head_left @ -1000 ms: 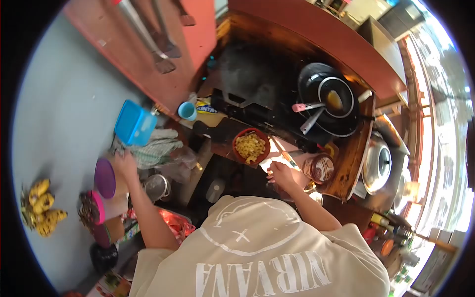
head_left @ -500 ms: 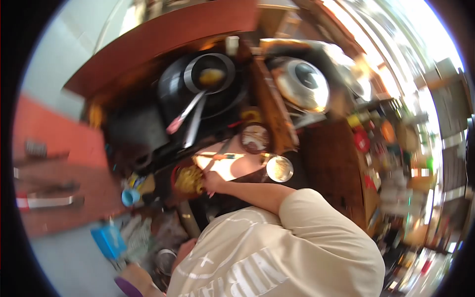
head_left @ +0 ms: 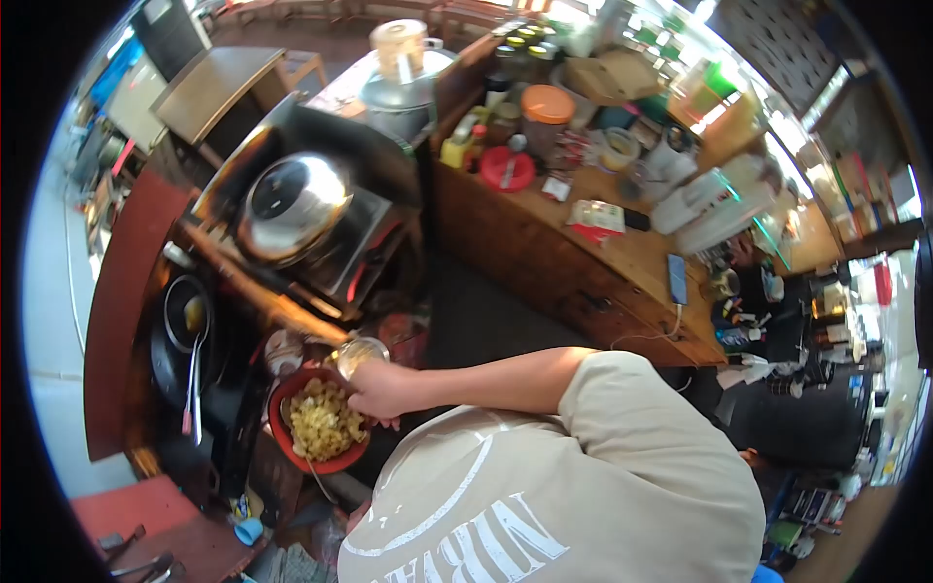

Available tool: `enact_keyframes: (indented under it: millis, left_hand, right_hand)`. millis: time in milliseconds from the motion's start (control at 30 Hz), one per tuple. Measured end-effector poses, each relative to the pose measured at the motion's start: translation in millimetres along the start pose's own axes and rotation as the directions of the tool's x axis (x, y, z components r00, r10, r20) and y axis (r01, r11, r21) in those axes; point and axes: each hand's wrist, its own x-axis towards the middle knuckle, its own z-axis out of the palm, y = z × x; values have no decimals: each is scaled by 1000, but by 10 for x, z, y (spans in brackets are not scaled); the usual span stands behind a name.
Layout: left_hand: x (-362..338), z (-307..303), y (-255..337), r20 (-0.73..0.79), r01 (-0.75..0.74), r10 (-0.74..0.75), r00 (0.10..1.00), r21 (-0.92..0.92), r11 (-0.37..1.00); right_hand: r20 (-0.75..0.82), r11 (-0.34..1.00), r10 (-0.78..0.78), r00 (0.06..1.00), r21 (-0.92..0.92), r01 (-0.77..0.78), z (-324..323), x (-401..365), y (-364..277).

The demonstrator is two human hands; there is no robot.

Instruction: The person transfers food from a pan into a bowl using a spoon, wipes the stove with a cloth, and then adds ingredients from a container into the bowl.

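Head view, right hand: the right hand (head_left: 382,391) is reaching in from the lower middle of the frame, its fingers curling over and clamping the near rim of the red bowl (head_left: 340,464).
Head view, left hand: it is not showing anywhere, so I cannot tell how its fingers are set.
Bowl's place: the red bowl is sitting at the lower left of centre, just right of the dark pan (head_left: 160,355) and just below a small steel cup (head_left: 361,352).
Contents: yellow chopped pieces (head_left: 319,423) are piling close to the rim.
Risk: with a one-sided pinch at the edge, the bowl is likely tipping away from the hand if lifted, spilling pieces. The steel cup is standing so near the knuckles that a nudge could be knocking it over.
Materials: the bowl is looking smooth, round and plastic-like, and the pieces lumpy and moist. A domed, polished steel lid (head_left: 290,206) is gleaming at the upper left. The wooden counter (head_left: 573,262) is running along the upper right, worn and matt.
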Motion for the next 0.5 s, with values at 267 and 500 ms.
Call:
enact_keyframes:
  millis: [267,500]
  left_hand:
    - [1049,1315,701,340,-36,-94,936,357,933]
    - [1940,1733,1283,672,138,-341,657,338,931]
  right_hand:
    - [-595,967,215,775,240,-84,-1604,-1988,1162]
    - [-818,795,485,308,560,235,-1927,-3180,2627]
